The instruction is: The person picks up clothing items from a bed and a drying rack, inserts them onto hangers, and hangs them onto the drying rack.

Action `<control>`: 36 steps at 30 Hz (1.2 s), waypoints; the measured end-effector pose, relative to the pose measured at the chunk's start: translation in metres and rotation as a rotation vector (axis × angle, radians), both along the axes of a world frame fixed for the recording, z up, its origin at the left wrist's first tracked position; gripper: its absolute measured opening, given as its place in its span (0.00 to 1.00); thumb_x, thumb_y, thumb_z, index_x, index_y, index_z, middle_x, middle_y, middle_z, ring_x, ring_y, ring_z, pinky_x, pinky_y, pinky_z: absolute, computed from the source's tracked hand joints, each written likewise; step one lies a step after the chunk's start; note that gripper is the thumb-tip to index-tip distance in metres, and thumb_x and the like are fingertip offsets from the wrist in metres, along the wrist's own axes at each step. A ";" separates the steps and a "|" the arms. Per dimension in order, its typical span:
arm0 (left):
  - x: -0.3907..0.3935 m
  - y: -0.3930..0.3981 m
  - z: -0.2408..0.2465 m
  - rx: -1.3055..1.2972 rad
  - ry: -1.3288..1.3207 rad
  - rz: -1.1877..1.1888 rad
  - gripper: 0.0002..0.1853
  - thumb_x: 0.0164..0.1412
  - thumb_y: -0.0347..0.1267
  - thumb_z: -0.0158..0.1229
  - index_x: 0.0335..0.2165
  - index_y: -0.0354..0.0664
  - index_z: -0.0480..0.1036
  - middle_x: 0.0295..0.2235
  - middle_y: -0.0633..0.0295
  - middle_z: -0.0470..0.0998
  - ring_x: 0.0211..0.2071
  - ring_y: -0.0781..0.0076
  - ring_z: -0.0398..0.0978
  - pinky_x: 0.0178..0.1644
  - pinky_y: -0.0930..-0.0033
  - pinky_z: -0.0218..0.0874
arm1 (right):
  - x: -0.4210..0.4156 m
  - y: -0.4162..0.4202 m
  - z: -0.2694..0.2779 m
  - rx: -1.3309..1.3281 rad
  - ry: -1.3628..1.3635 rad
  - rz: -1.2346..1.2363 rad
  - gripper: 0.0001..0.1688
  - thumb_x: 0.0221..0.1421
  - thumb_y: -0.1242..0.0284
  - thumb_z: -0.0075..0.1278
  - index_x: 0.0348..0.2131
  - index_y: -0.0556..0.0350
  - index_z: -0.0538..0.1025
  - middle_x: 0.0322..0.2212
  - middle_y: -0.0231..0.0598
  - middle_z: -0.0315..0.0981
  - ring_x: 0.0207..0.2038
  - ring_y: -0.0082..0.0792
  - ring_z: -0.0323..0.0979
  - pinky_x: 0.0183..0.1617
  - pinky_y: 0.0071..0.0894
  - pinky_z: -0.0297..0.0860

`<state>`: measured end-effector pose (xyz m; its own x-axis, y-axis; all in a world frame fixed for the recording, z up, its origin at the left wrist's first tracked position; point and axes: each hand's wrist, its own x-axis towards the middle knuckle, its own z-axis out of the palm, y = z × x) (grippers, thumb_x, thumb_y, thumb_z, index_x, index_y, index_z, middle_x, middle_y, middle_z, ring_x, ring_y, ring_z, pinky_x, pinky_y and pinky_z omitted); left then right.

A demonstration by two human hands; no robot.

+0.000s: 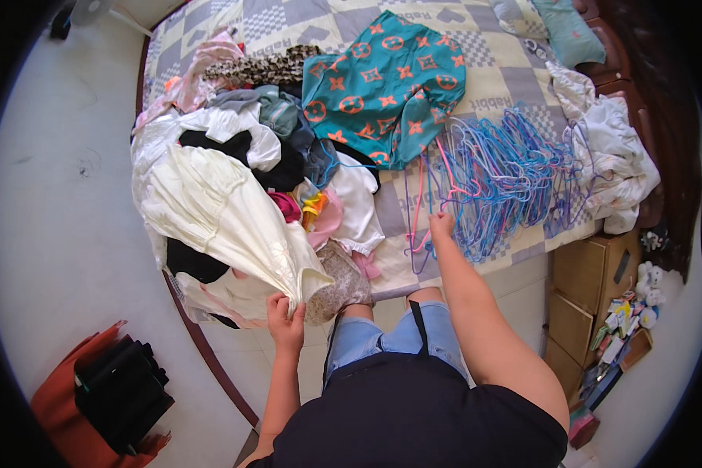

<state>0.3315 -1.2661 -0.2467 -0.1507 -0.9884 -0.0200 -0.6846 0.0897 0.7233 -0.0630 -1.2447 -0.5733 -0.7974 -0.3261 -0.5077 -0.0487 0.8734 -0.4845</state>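
My left hand (285,327) pinches the edge of a cream garment (222,199), drawing its cloth into gathers towards me. The rest of that garment lies spread over a heap of mixed clothes (216,128) on the bed's left side. My right hand (441,224) is closed on a thin plastic clothes hanger at the near left edge of a large pile of hangers (509,169), mostly blue and purple. Close by that hand lie a pink hanger (448,169) and a purple hanger (408,216). The hanger's part inside my fist is hidden.
A teal garment with orange motifs (380,88) lies beyond the hangers on the patterned bedsheet (491,99). White crumpled cloth (614,152) rests at the right by the dark headboard (667,88). Wooden drawers (579,275) stand near right; dark folded cloth (123,392) hangs at lower left.
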 end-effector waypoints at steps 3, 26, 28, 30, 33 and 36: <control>-0.013 0.003 0.033 -0.137 -0.024 0.003 0.06 0.49 0.24 0.56 0.29 0.32 0.69 0.32 0.54 0.67 0.33 0.63 0.67 0.39 0.70 0.59 | 0.005 -0.009 0.064 -0.300 -0.021 -0.137 0.30 0.44 0.66 0.54 0.46 0.60 0.65 0.35 0.50 0.70 0.37 0.48 0.70 0.46 0.38 0.64; -0.099 0.019 0.170 0.075 0.935 0.079 0.12 0.50 0.27 0.64 0.33 0.38 0.69 0.28 0.69 0.72 0.28 0.84 0.68 0.33 0.83 0.62 | 0.146 0.019 0.437 -1.010 -0.498 0.755 0.12 0.46 0.76 0.57 0.34 0.60 0.74 0.23 0.30 0.72 0.26 0.16 0.65 0.28 0.18 0.62; -0.084 0.018 0.169 0.048 0.813 0.082 0.13 0.48 0.26 0.64 0.34 0.38 0.70 0.27 0.67 0.74 0.27 0.82 0.70 0.32 0.81 0.62 | 0.139 0.019 0.439 -1.031 -0.596 0.621 0.06 0.48 0.78 0.54 0.29 0.62 0.75 0.22 0.29 0.73 0.25 0.16 0.67 0.29 0.17 0.63; -0.066 0.018 0.164 -0.218 0.369 -0.065 0.14 0.47 0.26 0.63 0.34 0.39 0.71 0.28 0.63 0.74 0.26 0.73 0.72 0.31 0.75 0.63 | 0.126 0.020 0.440 -1.022 -0.534 0.631 0.04 0.49 0.79 0.54 0.28 0.63 0.75 0.22 0.28 0.73 0.24 0.15 0.66 0.28 0.16 0.63; -0.048 0.026 0.155 -0.311 0.122 -0.008 0.12 0.46 0.24 0.57 0.34 0.41 0.72 0.30 0.57 0.73 0.27 0.58 0.72 0.31 0.65 0.63 | 0.118 0.026 0.460 -1.048 -0.542 0.551 0.04 0.49 0.77 0.55 0.26 0.60 0.74 0.21 0.27 0.71 0.24 0.14 0.65 0.27 0.16 0.62; -0.036 0.028 0.154 -0.204 0.132 0.246 0.10 0.47 0.23 0.53 0.32 0.41 0.73 0.30 0.58 0.72 0.26 0.59 0.71 0.32 0.63 0.62 | 0.116 0.026 0.458 -1.093 -0.470 0.510 0.05 0.49 0.76 0.56 0.26 0.58 0.73 0.20 0.23 0.68 0.23 0.13 0.62 0.26 0.15 0.60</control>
